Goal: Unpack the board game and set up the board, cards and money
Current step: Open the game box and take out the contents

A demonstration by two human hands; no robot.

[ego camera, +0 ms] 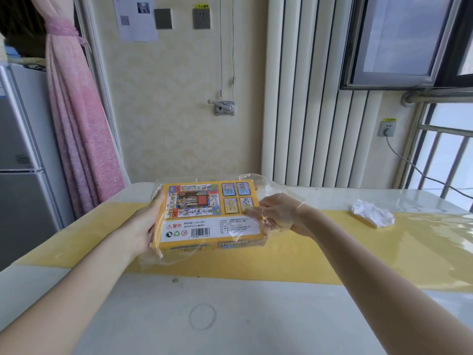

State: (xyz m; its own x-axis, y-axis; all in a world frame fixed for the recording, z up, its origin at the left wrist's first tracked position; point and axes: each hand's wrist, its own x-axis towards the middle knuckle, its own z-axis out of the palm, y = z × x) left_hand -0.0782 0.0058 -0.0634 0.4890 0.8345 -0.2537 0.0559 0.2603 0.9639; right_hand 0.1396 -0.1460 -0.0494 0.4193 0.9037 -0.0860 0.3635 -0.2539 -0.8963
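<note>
two hands on game box [204,213]: left hand [146,224] gripping edge, right hand [279,213] atop.

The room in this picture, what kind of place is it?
Probably a room in a home or dormitory: a pink curtain is tied back, a fridge stands beside it, and a barred window is behind the table.

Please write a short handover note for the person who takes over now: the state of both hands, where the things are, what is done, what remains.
Left hand grips the left side of the yellow game box, held above the table.
Right hand pinches the clear plastic wrap at the box's right side.
Done: wrap loosened, not off.
Left: remove wrap, open box, set up board, cards and money.
</note>
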